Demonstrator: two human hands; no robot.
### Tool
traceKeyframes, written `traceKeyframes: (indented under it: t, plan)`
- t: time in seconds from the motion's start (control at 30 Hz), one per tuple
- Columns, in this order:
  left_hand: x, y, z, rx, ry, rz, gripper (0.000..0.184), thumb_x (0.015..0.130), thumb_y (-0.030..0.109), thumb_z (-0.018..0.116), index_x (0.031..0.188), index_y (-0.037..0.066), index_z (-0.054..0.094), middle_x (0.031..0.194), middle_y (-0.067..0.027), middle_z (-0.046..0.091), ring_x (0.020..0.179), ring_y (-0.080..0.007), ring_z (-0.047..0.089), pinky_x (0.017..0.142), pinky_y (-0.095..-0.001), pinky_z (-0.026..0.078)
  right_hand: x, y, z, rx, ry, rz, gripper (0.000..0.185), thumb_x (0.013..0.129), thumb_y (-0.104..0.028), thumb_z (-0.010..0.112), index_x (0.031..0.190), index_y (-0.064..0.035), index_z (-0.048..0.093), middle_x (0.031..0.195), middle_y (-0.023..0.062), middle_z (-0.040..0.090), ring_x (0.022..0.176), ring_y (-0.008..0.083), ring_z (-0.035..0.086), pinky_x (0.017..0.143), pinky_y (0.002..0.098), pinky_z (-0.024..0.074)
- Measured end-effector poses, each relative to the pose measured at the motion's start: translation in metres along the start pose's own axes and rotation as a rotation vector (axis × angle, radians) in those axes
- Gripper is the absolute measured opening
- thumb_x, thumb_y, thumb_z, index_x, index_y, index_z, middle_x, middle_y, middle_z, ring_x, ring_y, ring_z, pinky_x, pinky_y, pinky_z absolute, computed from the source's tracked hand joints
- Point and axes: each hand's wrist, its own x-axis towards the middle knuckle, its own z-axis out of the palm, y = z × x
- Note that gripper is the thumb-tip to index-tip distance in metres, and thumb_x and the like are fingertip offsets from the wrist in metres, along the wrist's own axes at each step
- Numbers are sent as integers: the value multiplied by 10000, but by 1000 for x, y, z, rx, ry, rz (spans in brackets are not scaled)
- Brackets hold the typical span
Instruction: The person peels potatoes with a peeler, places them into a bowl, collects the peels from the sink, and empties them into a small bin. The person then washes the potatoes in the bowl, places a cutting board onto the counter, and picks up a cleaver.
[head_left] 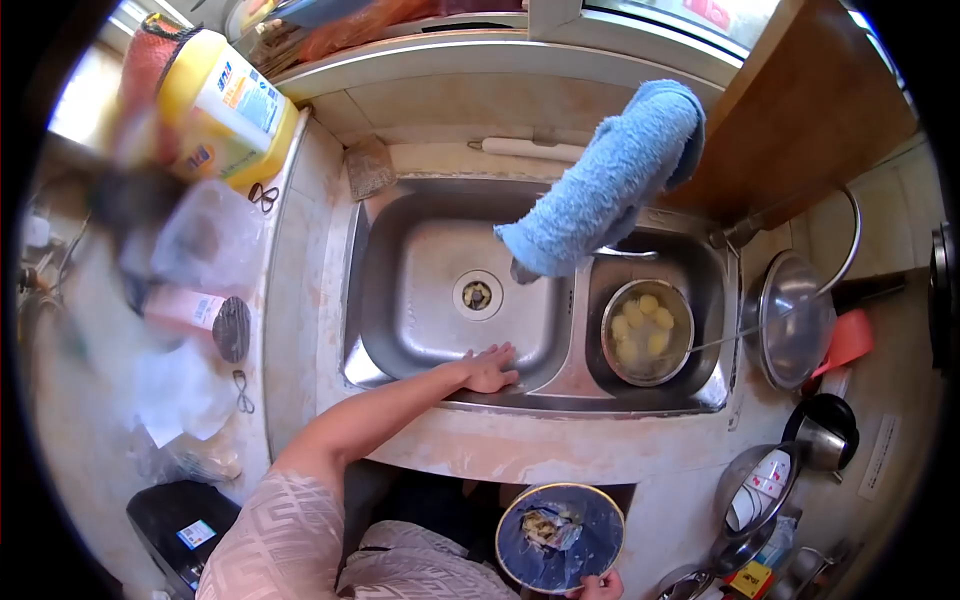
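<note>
The right hand [602, 585] is mostly cut off by the bottom of the view; what shows is the fingers clamped on the near rim of a blue bin [515, 545]. The bin is below the counter edge [560, 440], in front of the person's lap, and its outer side is largely hidden. Inside lies a clump of scraps [550, 528], too crumpled to sort out piece by piece.

The left hand [488, 370] is empty, its fingers apart and spread at the near wall of the larger basin [420, 300]. Its palm is turned away, so I cannot tell how much of it touches the metal. Pale bits [477, 294] sit in the drain, too small to name.

A blue towel [610, 180] covers most of the tap, leaving a dark tip [522, 271] showing, and blocks part of the wall between the basins. In the smaller basin stands a pot [648, 382] holding pale yellow lumps [648, 303] in cloudy water, the lower ones hard to make out.

On the left, a yellow jug [235, 110] is partly behind a blur, and a dark smudge [140, 205] nearby cannot be identified
</note>
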Motion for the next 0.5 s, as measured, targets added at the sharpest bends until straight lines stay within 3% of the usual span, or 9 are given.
traceKeyframes:
  t: [0.07,0.13,0.23,0.33,0.37,0.43,0.5]
  plan:
    - [40,-31,22,14,86,193,653,939,375,373,1443,36,134,1509,-160,144,1398,-331,114,1127,-452,120,-4,3,-2,11,11,-10,58,771,17,511,795,-36,519,640,18,489,505,115,433,455,260,363]
    - [42,-35,22,43,79,230,604,953,345,350,1449,56,161,1503,-139,191,1393,-301,157,1131,-405,127,-13,-9,2,26,11,-53,54,775,16,507,779,-38,505,639,11,470,519,115,403,474,267,354]
    - [28,-27,7,-277,-174,153,492,962,324,345,1380,66,326,1422,-109,342,1326,-249,287,1107,-358,191,-2,14,-3,-78,42,-108,33,779,3,515,789,-29,518,656,12,486,551,115,416,510,266,366]
    - [16,-19,-15,-581,-416,68,436,971,304,341,1311,77,492,1341,-79,492,1259,-197,417,1083,-311,254,-7,6,0,-33,62,-4,35,783,-14,527,816,-16,539,672,19,512,562,118,440,520,266,375]
    - [16,-29,-13,-578,-415,62,436,971,304,341,1311,77,492,1341,-79,492,1259,-197,417,1083,-311,254,-10,1,0,-49,46,-24,49,783,-22,535,828,-10,550,683,24,526,570,120,452,519,269,380]
    - [12,-59,-8,-689,-29,338,448,952,321,370,1223,21,562,1251,-110,564,1193,-206,487,1056,-316,312,-11,2,0,-51,34,3,104,780,-37,550,869,9,576,701,37,553,579,131,473,521,279,392]
    - [15,-76,-15,-659,-10,297,425,952,290,361,1244,48,552,1279,-99,543,1217,-209,464,1071,-322,289,-8,6,0,-64,32,-23,124,779,-38,551,888,14,582,710,41,559,587,136,477,534,281,398]
